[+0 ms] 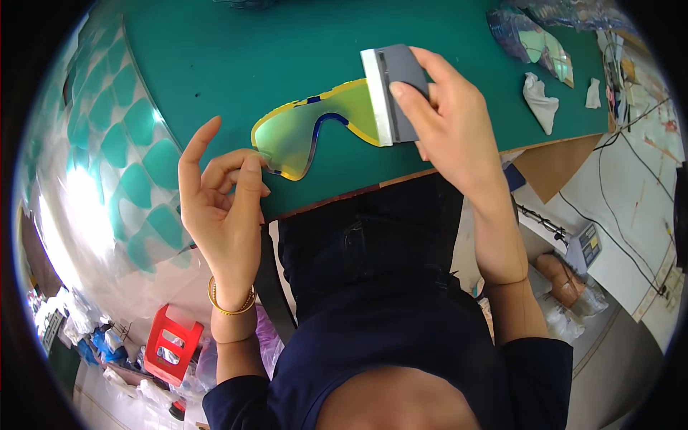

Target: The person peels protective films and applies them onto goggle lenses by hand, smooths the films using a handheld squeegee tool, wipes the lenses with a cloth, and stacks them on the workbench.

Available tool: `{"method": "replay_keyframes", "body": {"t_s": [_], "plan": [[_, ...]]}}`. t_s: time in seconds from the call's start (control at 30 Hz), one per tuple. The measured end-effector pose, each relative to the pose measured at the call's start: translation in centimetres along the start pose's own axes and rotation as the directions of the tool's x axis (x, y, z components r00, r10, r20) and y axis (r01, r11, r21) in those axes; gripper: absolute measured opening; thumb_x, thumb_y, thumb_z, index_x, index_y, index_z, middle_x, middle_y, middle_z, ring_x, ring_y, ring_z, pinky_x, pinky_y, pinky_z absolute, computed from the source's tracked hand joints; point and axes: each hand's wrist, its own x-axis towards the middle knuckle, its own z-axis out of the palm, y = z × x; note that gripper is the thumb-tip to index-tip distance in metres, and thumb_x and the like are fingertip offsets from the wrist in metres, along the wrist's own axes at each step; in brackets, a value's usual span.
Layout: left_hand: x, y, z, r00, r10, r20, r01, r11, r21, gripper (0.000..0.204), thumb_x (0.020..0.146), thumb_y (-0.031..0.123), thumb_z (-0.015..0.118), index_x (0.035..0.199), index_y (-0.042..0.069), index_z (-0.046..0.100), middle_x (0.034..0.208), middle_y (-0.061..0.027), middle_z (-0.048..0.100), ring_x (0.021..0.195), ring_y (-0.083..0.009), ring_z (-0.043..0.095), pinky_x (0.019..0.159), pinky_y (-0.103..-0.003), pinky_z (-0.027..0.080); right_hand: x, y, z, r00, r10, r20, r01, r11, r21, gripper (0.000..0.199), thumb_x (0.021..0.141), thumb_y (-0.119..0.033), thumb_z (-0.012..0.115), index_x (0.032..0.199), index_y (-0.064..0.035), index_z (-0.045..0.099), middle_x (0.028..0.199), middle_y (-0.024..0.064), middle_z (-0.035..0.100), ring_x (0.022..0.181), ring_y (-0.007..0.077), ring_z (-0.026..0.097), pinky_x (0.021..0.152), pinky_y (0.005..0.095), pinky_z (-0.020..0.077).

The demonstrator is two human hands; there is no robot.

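Note:
A one-piece shield lens for sunglasses or goggles lies on the green table top. It has a greenish-yellow face, a bright yellow rim and a blue-edged nose notch. My left hand pinches with thumb and fingertips at the lens's lower left corner, where a bit of clear film seems to show; one finger points up and away. In my right hand is a grey squeegee with a pale straight edge. That edge rests across the right part of the lens and hides its right end.
Left of my left hand hangs a clear plastic sheet with rows of green lens shapes. White crumpled wipes and lenses in clear wrapping lie at the right. The table's front edge runs close to my body. A red plastic stool stands below left.

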Motion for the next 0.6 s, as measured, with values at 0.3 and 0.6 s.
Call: {"method": "replay_keyframes", "body": {"t_s": [0.3, 0.6], "plan": [[0.0, 0.0, -0.1, 0.997, -0.071, 0.040, 0.072, 0.997, -0.020, 0.048, 0.093, -0.001, 0.061, 0.138, -0.001, 0.044, 0.091, -0.0080, 0.069, 0.069, -0.0039, 0.057, 0.054, -0.016, 0.041, 0.7, -2.7, 3.8, 0.975, -0.164, 0.151, 0.171, 0.985, -0.036, 0.040, 0.094, -0.014, 0.063, 0.128, 0.0043, 0.055, 0.070, 0.0107, 0.063, 0.057, 0.0110, 0.056, 0.053, 0.0281, 0.0450], [-0.1, 0.3, -0.1, 0.997, -0.068, 0.031, 0.068, 0.998, -0.013, 0.048, 0.093, -0.001, 0.061, 0.138, -0.002, 0.045, 0.092, -0.0075, 0.068, 0.075, -0.0051, 0.060, 0.063, -0.018, 0.047, 0.7, -3.0, 4.4, 0.978, -0.182, 0.097, 0.190, 0.979, -0.073, 0.035, 0.090, -0.013, 0.064, 0.119, 0.0047, 0.058, 0.082, 0.0241, 0.065, 0.071, 0.0388, 0.066, 0.063, 0.0418, 0.0512]]}}
